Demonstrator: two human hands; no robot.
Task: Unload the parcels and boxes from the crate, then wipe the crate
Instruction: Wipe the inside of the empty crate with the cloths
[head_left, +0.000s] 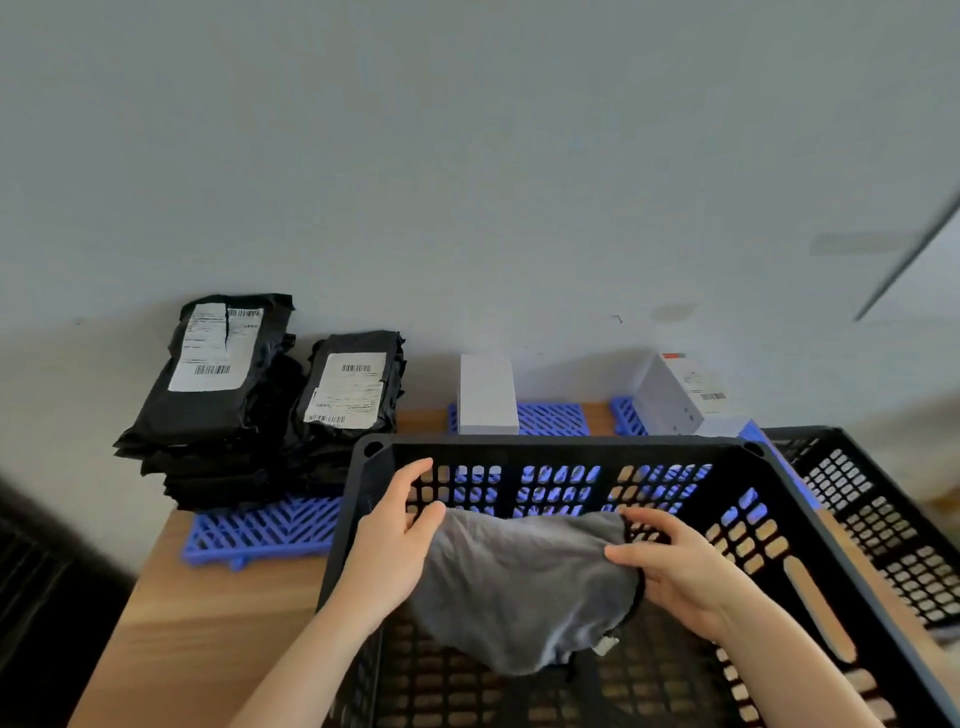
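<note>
My left hand (395, 540) and right hand (675, 566) each pinch an edge of the grey cloth (519, 587), held inside the black crate (566, 447). I should bunch it, press firm, wipe walls then floor. Parcels (218, 384) and boxes (488, 395) sit on blue mats (260, 530), wooden table (218, 623), plain wall (467, 156) behind.

We face a plain, pale grey wall (467, 156), evenly lit and marked only by a few faint smudges. A thin dark bar (906, 260) slants across its upper right. Below us a light wooden table (208, 623) reaches back to the wall, with blue plastic grid mats (260, 530) lying on its top. Left of the table we see only deep shadow.
</note>
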